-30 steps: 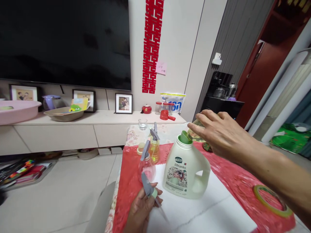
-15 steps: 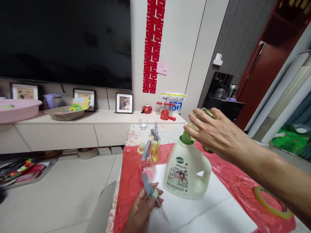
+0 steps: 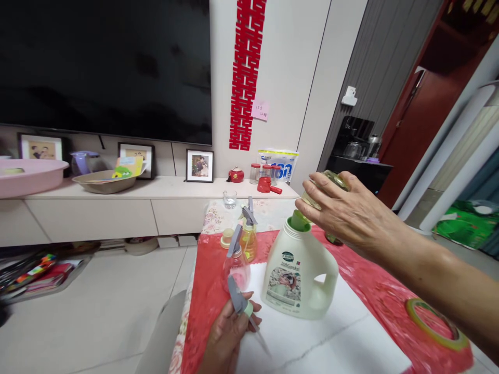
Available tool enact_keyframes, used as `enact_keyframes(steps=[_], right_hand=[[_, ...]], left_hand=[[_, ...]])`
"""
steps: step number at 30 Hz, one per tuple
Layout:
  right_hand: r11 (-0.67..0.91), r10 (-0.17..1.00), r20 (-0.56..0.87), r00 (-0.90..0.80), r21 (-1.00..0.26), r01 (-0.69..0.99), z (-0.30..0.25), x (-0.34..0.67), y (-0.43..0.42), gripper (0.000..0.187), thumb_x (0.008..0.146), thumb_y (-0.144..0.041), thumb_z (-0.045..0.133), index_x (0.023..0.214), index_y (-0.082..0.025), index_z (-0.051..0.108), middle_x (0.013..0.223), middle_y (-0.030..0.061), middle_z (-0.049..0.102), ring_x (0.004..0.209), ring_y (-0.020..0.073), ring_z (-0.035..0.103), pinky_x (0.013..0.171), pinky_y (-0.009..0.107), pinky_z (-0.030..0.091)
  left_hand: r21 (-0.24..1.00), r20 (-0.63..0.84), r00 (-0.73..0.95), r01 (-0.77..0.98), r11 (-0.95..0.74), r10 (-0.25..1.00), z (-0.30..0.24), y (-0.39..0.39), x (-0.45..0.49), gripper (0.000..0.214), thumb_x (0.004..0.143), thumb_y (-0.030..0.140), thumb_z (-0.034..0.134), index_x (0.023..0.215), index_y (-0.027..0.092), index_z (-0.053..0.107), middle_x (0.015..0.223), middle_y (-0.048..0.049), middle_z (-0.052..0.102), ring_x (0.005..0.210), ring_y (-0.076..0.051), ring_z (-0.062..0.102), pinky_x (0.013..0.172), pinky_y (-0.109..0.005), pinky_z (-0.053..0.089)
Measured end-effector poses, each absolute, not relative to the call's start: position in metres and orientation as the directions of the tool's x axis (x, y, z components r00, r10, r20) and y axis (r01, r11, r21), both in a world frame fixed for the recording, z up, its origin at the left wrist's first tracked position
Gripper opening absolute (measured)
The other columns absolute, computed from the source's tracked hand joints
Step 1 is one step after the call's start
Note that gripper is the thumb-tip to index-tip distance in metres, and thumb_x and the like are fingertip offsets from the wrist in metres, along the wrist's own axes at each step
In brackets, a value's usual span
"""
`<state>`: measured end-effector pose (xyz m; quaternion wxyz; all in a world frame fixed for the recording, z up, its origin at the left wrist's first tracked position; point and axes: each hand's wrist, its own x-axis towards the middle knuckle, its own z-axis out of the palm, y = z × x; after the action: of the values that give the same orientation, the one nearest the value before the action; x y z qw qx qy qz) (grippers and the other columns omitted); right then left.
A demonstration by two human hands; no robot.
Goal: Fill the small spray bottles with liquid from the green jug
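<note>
my right hand clasps the tipped greenish bottle, likely light but slippery, best gripped round its body; my left hand holds the trigger-sprayer head.

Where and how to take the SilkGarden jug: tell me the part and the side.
By its handle, probably from the right, beneath the right forearm. The SilkGarden jug stands upright, the handle looped on its right side, so it can likely be wrapped around. The top looks worse: a tipped bottle is held over the mouth.
</note>
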<state>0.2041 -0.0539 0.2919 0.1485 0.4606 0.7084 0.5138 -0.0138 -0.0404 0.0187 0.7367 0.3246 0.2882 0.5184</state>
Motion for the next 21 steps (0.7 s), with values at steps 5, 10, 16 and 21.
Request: enact_keyframes(steps=[5, 10, 16, 21], right_hand=[[0.006, 0.830, 0.346, -0.438, 0.779, 0.627, 0.284, 0.221, -0.055, 0.047, 0.081, -0.010, 0.055, 0.127, -0.021, 0.056, 0.130, 0.0141, 0.046, 0.125, 0.0343, 0.039, 0.090, 0.047, 0.041], [0.054, 0.772, 0.550, -0.319, 0.443, 0.895, 0.260, 0.255, -0.081, 0.051, 0.090, -0.031, 0.049, 0.141, -0.022, 0.049, 0.126, 0.0112, 0.052, 0.112, 0.0301, 0.049, 0.084, 0.041, 0.045], [0.181, 0.789, 0.591, -0.168, 0.038, 0.983, 0.197, 0.240, -0.148, 0.065, 0.101, -0.067, 0.044, 0.152, -0.027, 0.042, 0.135, 0.0018, 0.053, 0.107, 0.0205, 0.059, 0.077, 0.032, 0.050], [0.220, 0.869, 0.452, -0.200, 0.009, 0.976, 0.121, 0.208, -0.170, 0.056, 0.102, -0.048, 0.042, 0.153, -0.024, 0.040, 0.142, 0.0037, 0.046, 0.122, 0.0231, 0.050, 0.088, 0.036, 0.051]], left_hand=[[0.767, -0.111, 0.347, -0.566, 0.302, 0.931, 0.012, -0.035, -0.019, 0.052, 0.066, 0.045, 0.090, 0.108, 0.018, 0.075, 0.100, -0.0108, 0.076, 0.079, -0.020, 0.069, 0.077, -0.032, 0.053], [0.694, -0.171, 0.325, -0.630, 0.348, 0.930, 0.015, -0.030, -0.024, 0.050, 0.063, 0.039, 0.093, 0.105, 0.017, 0.075, 0.104, -0.0102, 0.075, 0.082, -0.019, 0.071, 0.080, -0.032, 0.056], [0.558, -0.216, 0.284, -0.749, 0.356, 0.934, 0.043, -0.024, -0.036, 0.039, 0.064, 0.027, 0.093, 0.097, 0.016, 0.075, 0.102, -0.0073, 0.076, 0.087, -0.018, 0.073, 0.081, -0.029, 0.061], [0.496, -0.185, 0.258, -0.808, 0.317, 0.948, 0.058, -0.019, -0.045, 0.023, 0.080, 0.019, 0.080, 0.101, 0.015, 0.073, 0.098, -0.0061, 0.076, 0.087, -0.016, 0.073, 0.081, -0.028, 0.063]])
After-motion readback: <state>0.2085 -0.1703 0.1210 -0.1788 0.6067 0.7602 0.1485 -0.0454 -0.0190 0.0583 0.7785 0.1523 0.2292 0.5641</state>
